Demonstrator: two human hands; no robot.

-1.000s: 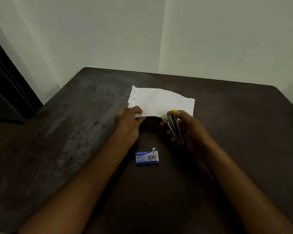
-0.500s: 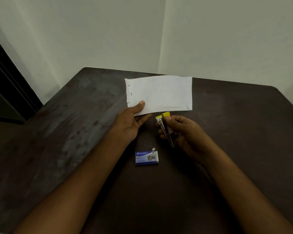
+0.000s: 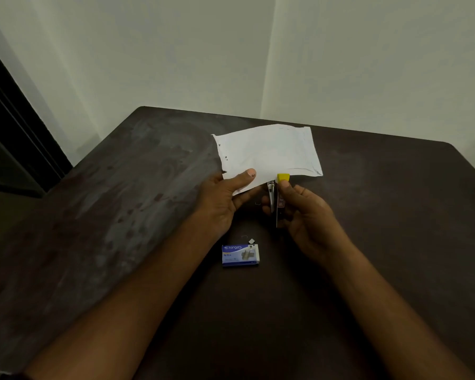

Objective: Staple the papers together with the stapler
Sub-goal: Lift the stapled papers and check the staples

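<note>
Left hand [image 3: 220, 195] pinches the papers [image 3: 269, 152] at their near-left corner, thumb on top and fingers beneath. The sheets are raised off the worktop [image 3: 381, 204], far end unsupported. Right hand [image 3: 309, 216] is curled round a small metal stapler [image 3: 272, 198] with a yellow cap, its nose at the sheets' near edge, just right of the left thumb. Cannot tell whether the edge sits inside the stapler's mouth. Risks, as judged: held at one corner only, the sheets may fan apart before the squeeze, and a shallow bite could miss a sheet or tear out. Readable: "kangaro" on the blue staple box [image 3: 240, 255] lying nearer the person; its finer print and the stapler's label are illegible. A loose staple [image 3: 244, 237] lies just beyond the box.
</note>
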